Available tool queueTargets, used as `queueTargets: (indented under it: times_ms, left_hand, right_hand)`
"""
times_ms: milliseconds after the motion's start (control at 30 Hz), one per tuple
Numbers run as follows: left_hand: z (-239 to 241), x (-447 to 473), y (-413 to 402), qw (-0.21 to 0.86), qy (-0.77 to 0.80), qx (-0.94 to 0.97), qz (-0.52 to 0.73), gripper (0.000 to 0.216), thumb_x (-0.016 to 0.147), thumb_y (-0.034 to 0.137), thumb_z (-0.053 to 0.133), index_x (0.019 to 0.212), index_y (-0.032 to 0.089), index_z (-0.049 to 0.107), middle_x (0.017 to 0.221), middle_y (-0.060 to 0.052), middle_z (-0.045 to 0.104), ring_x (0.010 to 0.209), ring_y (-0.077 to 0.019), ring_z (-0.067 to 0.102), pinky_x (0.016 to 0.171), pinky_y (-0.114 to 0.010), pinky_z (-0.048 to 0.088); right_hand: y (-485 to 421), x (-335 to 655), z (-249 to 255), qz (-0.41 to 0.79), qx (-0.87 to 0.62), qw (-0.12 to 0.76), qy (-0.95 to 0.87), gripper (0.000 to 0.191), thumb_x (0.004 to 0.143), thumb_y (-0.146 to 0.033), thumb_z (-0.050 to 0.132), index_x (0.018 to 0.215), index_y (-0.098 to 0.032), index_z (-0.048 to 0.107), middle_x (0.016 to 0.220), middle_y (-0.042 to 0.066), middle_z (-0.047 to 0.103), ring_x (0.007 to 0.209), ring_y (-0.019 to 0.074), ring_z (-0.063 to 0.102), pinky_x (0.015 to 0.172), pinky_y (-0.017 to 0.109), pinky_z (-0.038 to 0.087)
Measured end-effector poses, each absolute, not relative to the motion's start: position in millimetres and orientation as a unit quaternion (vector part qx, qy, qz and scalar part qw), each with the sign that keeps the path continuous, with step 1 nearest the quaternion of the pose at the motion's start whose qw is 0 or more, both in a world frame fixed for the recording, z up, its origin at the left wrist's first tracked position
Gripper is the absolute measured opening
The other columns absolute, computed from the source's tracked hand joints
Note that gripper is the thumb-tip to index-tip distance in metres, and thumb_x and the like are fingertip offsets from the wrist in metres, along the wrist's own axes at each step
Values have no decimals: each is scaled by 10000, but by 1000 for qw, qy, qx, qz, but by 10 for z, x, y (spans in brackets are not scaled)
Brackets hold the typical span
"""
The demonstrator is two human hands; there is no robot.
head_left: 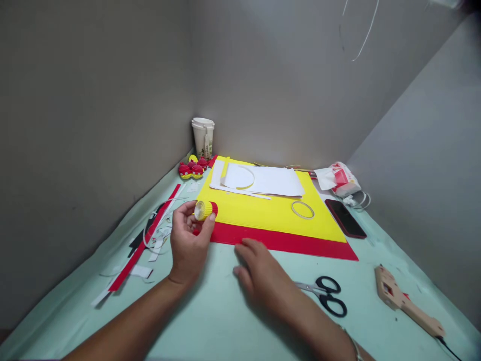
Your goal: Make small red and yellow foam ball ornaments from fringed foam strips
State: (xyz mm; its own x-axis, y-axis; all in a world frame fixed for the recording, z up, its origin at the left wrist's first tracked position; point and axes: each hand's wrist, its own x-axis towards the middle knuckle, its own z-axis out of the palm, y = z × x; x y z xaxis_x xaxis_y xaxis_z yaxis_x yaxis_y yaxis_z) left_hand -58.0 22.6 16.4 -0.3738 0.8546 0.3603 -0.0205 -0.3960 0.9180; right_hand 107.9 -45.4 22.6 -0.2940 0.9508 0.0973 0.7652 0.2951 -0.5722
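Observation:
My left hand is raised a little above the table, its fingers pinched round a small yellow and red paper cup. My right hand lies flat on the pale green table, fingers stretched out and touching nothing else, its fingertips close to the front edge of a red sheet. A yellow sheet lies on the red one. On the yellow sheet rest white papers and a thin paper ring. Black-handled scissors lie just right of my right wrist.
Several finished red and yellow paper pieces and a paper drinks cup stand in the back corner. Red, black and white paper strips litter the left. A phone, a tissue pack and a glue gun lie to the right. Grey walls enclose the table.

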Motion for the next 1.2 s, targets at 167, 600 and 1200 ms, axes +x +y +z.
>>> queueTargets:
  times_ms: [167,600,1200]
  left_hand:
    - [152,-574,209,326,475,471,668,429,764,267,727,1129,209,509,1032,-36,602,906,-166,618,774,-262,494]
    - [94,-465,99,409,499,665,375,460,748,361,684,1136,188,508,727,41,543,590,-133,503,559,-250,416]
    - [14,-427,18,376,424,785,250,568,757,338,676,1257,184,456,839,-19,607,674,-173,566,615,-302,462]
  right_hand:
    - [-714,1028,377,395,-339,191,-832,323,930,-280,548,1240,-274,638,1326,16,611,1257,188,533,1071,277,408]
    - [-298,1398,276,273,-556,451,-643,224,889,-274,579,1087,-192,644,1019,81,686,924,201,650,754,303,533]
    - [-348,1416,-46,320,-494,442,-677,363,827,-222,635,1186,-211,588,1113,87,646,989,215,614,870,364,509]
